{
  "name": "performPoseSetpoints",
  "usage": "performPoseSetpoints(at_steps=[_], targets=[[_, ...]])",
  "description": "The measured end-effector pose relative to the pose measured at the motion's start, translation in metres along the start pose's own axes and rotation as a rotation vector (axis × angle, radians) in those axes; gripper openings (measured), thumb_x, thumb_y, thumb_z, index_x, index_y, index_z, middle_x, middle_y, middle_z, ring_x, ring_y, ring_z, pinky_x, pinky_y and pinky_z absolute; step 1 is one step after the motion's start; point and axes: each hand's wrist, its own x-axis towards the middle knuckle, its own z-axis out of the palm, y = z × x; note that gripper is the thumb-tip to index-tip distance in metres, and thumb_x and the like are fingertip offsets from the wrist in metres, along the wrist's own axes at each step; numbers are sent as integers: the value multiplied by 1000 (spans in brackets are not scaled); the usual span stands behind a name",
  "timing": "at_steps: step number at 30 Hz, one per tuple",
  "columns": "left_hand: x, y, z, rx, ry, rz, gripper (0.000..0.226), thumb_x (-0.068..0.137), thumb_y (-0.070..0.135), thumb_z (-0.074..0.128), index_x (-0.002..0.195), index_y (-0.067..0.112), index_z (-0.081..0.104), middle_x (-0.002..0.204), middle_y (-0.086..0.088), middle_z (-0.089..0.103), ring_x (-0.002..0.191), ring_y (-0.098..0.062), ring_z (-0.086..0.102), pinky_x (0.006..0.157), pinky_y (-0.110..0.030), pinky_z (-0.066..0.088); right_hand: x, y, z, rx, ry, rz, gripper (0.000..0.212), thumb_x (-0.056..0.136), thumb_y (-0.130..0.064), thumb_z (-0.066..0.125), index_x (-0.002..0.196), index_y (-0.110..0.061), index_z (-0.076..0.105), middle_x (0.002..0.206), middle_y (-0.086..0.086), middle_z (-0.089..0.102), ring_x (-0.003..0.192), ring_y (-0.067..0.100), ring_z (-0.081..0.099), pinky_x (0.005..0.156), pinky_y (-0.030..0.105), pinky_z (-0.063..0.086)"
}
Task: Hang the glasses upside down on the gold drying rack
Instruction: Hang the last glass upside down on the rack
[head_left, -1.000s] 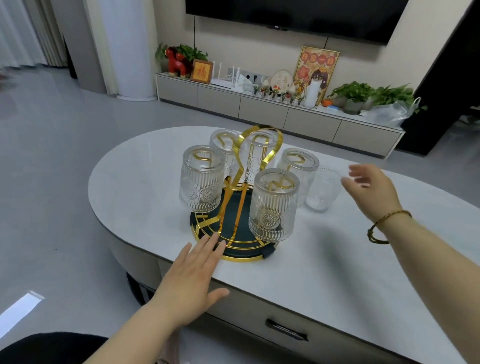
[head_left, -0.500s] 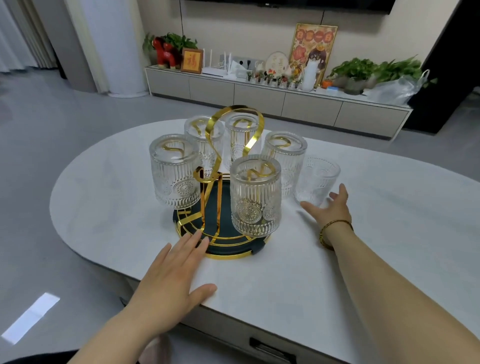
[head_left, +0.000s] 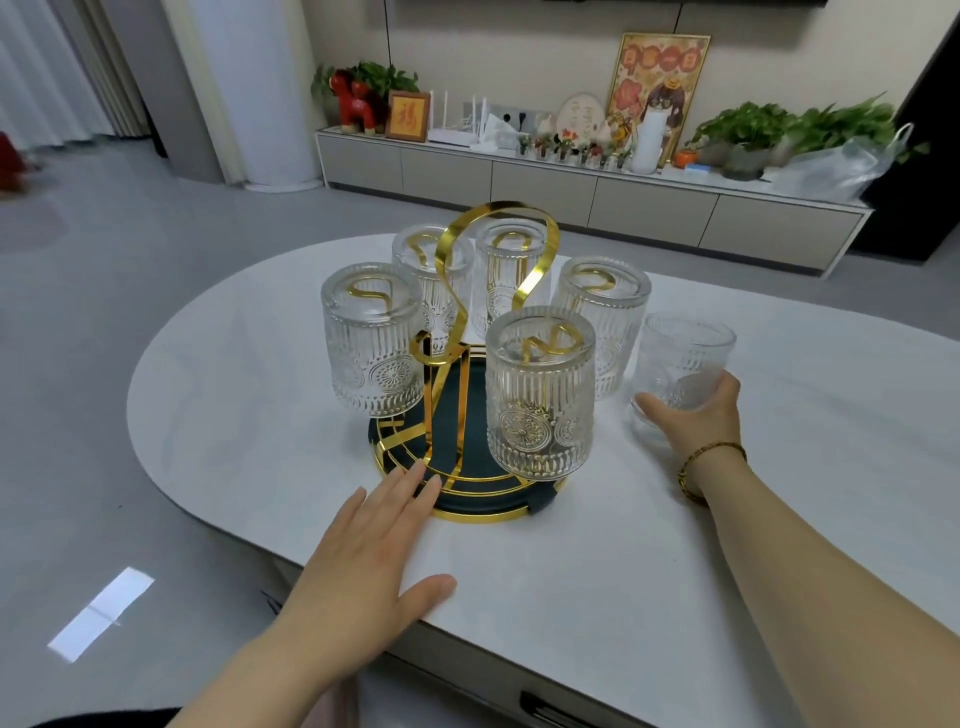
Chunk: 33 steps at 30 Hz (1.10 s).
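I log the white oval table (head_left: 623, 571), with the gold drying rack (head_left: 483, 501) at its middle. Five hung glasses (head_left: 540, 395) sit mouth-down on the prongs, long axes vertical. The sixth glass (head_left: 683, 358) stands on the table just right of the rack, mouth up, axis vertical. My right hand (head_left: 693, 421) curls round its lower part, gripping it. My left hand (head_left: 363, 561) lies flat with fingers straight, fingertips (head_left: 415, 475) touching the rack's base rim.

Bare table (head_left: 597, 571) between hands; hung glasses (head_left: 540, 389) crowd rack (head_left: 467, 405) left of right hand (head_left: 696, 415).
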Motion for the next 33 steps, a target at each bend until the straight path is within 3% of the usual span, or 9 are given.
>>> performPoseSetpoints(at_steps=[6, 11, 14, 18, 20, 23, 28, 30, 33], targets=[[-2, -1, -1, -5, 11, -18, 77, 91, 51, 40, 134, 33, -21, 132, 17, -32, 134, -1, -21, 108, -23, -13, -22, -14, -30, 136, 14, -42, 68, 71, -19, 68, 128, -13, 31, 114, -4, 41, 101, 14, 43, 83, 27, 35], [-2, -1, -3, 13, 0, -46, 76, 92, 49, 42, 143, 26, -9, 145, 11, -25, 142, -11, -10, 114, -31, -6, -44, -59, -65, 70, -42, -279, 60, 70, -11, 69, 121, -13, 37, 111, 3, 47, 89, 13, 53, 68, 16, 39], [-2, 0, -5, 20, -8, -52, 75, 92, 48, 41, 144, 25, -7, 154, 4, -17, 142, -13, -9, 115, -32, -4, -58, -94, -86, -34, -121, -420, 59, 66, -11, 73, 111, -23, 36, 108, 5, 48, 83, 10, 53, 64, 17, 38], [-5, 2, -5, 40, -35, -52, 75, 92, 49, 40, 144, 24, -8, 155, 4, -16, 142, -13, -9, 115, -33, -3, -81, -136, -104, -199, -245, -542, 54, 63, -16, 73, 103, -25, 38, 92, -12, 47, 70, -22, 46, 56, 1, 38], [-8, 1, -4, 49, -49, -51, 74, 93, 49, 39, 144, 25, -8, 155, 3, -16, 142, -13, -9, 115, -34, -3, -93, -160, -112, -210, -309, -586, 60, 53, -27, 77, 100, -22, 40, 87, -11, 47, 60, -29, 45, 50, -5, 35], [-11, -4, -4, 65, -81, -73, 72, 93, 50, 36, 144, 23, -7, 156, 1, -12, 143, -16, -7, 116, -36, -1, -107, -194, -121, -185, -440, -589, 88, 23, -56, 80, 96, -24, 43, 85, -6, 55, 62, -14, 59, 47, 6, 46], [-12, -9, -3, 84, -125, -85, 69, 94, 52, 32, 145, 21, -3, 157, -1, -7, 143, -18, -4, 116, -37, 0, -121, -235, -108, -381, -521, -719, 79, 27, -70, 66, 94, -34, 43, 92, -14, 56, 78, 1, 61, 69, 17, 54], [-12, -10, -3, 86, -129, -79, 69, 94, 52, 32, 145, 21, -2, 157, -1, -7, 143, -18, -5, 116, -38, 0, -131, -250, -91, -546, -507, -808, 87, 30, -67, 58, 106, -29, 41, 93, -13, 52, 87, 11, 56, 73, 21, 47], [-12, -11, -1, 69, -125, -77, 68, 94, 51, 33, 145, 22, -1, 157, -1, -7, 143, -19, -5, 116, -39, 0, -143, -265, -60, -709, -500, -898, 95, 40, -60, 60, 124, -21, 36, 101, -10, 42, 92, 13, 46, 69, 13, 37]])
